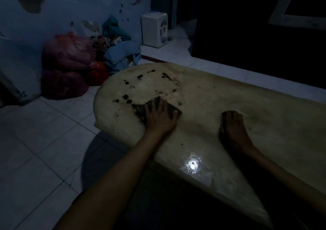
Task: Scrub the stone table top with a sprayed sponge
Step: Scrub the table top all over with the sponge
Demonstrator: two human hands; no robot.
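Dimly lit, so our notes stay cautious. We have the pale, beige stone table top (pixel 229 106) with its rounded end as our landmark; it lies low over a floor of white tiles (pixel 44 150).

Our left hand (pixel 159 118) lies flat on the dark rectangular sponge (pixel 172 110), fingers spread wide over it and pressing it to the stone near the table's rounded end. The sponge shows past the fingers on both sides and sits flat on the surface, just in from the near edge.

Our right hand (pixel 232 126) rests on the bare stone, well apart from the sponge, toward the table's middle. It holds nothing; the fingers look bent at the tips with the palm down, though the gloom hides the detail.

Beyond the sponge, toward the far rim of the rounded end, dark blotches and specks (pixel 127 98) are scattered over the stone, some touching the sponge's left edge. The patch among them looks wet. On the near edge of the table, between our two forearms, a bright round glint of light (pixel 192 164) shows on the glossy surface.

Off the rounded end, on the floor against the blue peeling wall (pixel 61 9), lie red plastic bags (pixel 67 53) and a heap of blue cloth (pixel 121 53). Past the far rim stands a small white box-shaped appliance (pixel 154 29).
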